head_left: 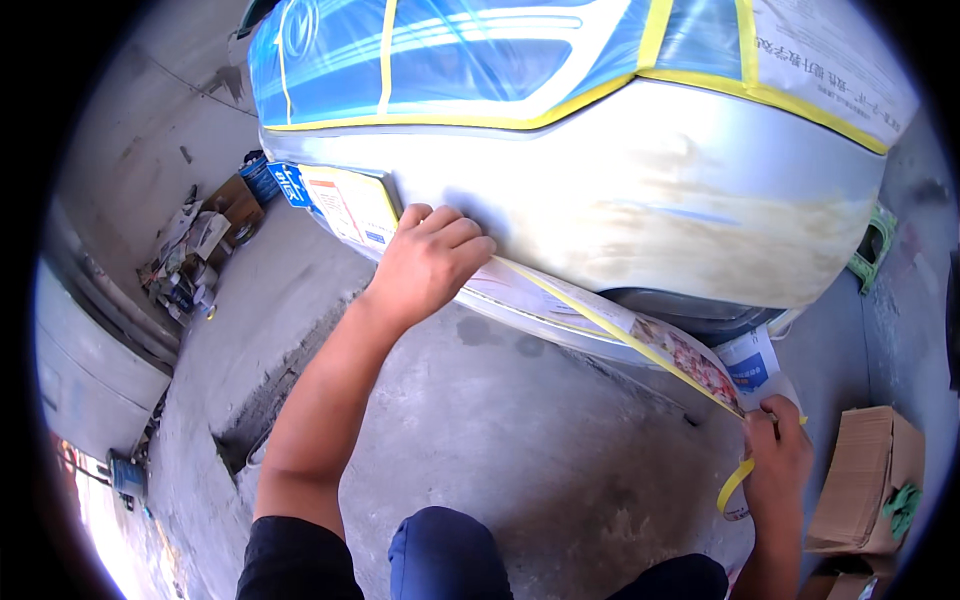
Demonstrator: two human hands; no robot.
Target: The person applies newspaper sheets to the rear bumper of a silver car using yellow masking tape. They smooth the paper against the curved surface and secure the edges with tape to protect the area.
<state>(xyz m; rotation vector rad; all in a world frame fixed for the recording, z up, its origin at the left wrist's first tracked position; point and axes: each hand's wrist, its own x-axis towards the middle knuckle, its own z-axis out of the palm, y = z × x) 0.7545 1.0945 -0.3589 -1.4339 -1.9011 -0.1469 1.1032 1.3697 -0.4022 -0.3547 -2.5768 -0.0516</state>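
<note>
A strip of masking paper [690, 362] edged with yellow masking tape [590, 314] stretches along the lower part of a car bumper [600, 190]. My left hand [428, 262] is closed at the strip's left end, its fingers curled against the bumper beside the paper-covered plate [345, 205]. Low on the right, my right hand [778, 450] grips the other end of the strip, held away from the bumper. A loose yellow tape tail with what looks like a roll [737, 490] hangs beside that hand. The bumper's right side shows brownish sanded patches.
Blue plastic film [470, 60] and paper taped in yellow cover the car above the bumper. A cardboard box [860, 480] with a green glove stands at right, below a green stand [875, 250]. Assorted clutter [190, 250] lies by the left wall. A recess [240, 440] cuts the concrete floor.
</note>
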